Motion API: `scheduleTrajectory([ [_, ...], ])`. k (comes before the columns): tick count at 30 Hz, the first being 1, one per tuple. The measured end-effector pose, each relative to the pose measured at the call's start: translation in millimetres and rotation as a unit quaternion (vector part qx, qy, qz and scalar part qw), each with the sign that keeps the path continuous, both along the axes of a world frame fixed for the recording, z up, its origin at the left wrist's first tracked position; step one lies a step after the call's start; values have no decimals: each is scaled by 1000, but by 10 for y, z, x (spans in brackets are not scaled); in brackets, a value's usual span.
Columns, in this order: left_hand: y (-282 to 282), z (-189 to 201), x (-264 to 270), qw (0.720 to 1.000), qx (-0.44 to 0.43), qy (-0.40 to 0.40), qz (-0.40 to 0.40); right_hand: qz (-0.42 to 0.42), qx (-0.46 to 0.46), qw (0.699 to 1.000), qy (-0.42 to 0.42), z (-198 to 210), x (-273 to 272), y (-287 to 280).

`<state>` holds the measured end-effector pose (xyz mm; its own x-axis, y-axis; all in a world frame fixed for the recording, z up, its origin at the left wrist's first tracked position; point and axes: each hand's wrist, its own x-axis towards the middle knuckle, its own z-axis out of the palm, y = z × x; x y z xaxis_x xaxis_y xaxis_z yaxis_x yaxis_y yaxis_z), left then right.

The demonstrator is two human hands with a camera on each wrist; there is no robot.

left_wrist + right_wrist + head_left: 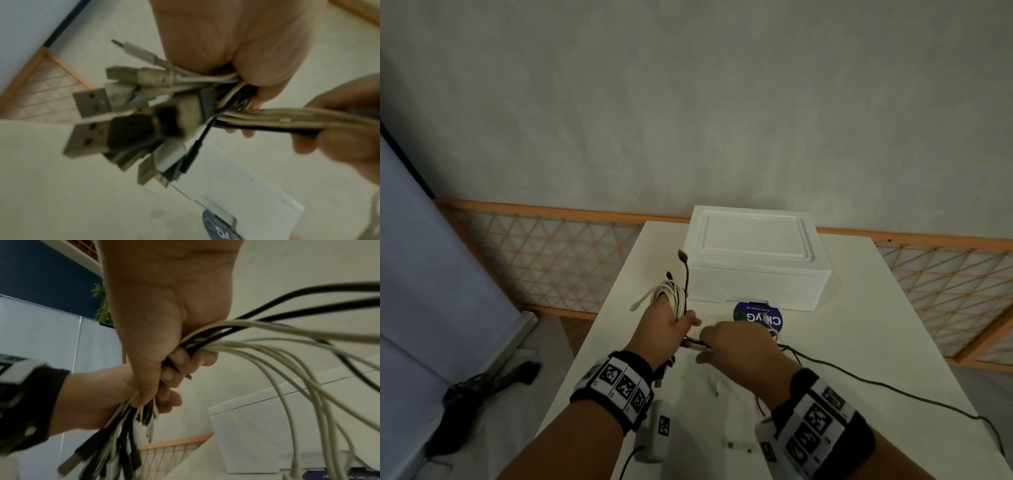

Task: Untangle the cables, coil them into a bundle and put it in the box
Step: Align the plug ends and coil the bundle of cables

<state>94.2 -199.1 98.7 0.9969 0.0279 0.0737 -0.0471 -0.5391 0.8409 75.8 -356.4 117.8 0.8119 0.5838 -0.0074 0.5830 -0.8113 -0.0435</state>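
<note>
My left hand (671, 323) grips a bundle of white and black cables (671, 294), part of it looped round the fingers, two dark ends sticking up. In the left wrist view the left hand (246, 65) clenches the bundle, and several USB plugs (123, 121) fan out below it. My right hand (732, 342) sits just to the right and grips the same strands (267, 340). Its fist (164, 321) closes round them above the left hand (102, 399). One black cable (893, 387) trails right across the table. The white box (753, 253) stands behind with its lid on.
A round blue sticker (756, 317) lies on the white table (859, 325) in front of the box. A wooden lattice rail (551, 253) runs behind the table. A grey-blue panel (431, 274) and a dark object (493, 380) on the floor are at the left.
</note>
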Motion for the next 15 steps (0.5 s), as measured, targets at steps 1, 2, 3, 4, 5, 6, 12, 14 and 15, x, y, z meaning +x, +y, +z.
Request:
scheduleTrajectory([
  [1,13,9,4,999,35,-5,-6,-1,2,1000,1,27,3,-20],
  [2,16,12,2,998,60,-11,-12,0,7,1000,3,46,0,-33],
  [3,23,-4,1,997,72,-14,-18,1,10,1000,4,61,-2,-37],
  [4,29,-20,-5,997,72,-17,-26,2,14,1000,3,81,-8,-41],
  [5,38,-24,-15,997,67,-15,-35,2,18,1000,-3,110,-14,-46],
  [6,36,-18,-23,997,61,-13,-43,0,23,1000,-9,141,-24,-64],
  [12,-63,76,-127,993,-78,23,-87,50,160,984,-63,410,-36,-201],
  [14,-103,141,-250,979,-166,39,-114,65,187,977,-81,416,-22,-220],
  [15,-118,152,-295,970,-202,47,-129,70,195,974,-92,406,-8,-225],
])
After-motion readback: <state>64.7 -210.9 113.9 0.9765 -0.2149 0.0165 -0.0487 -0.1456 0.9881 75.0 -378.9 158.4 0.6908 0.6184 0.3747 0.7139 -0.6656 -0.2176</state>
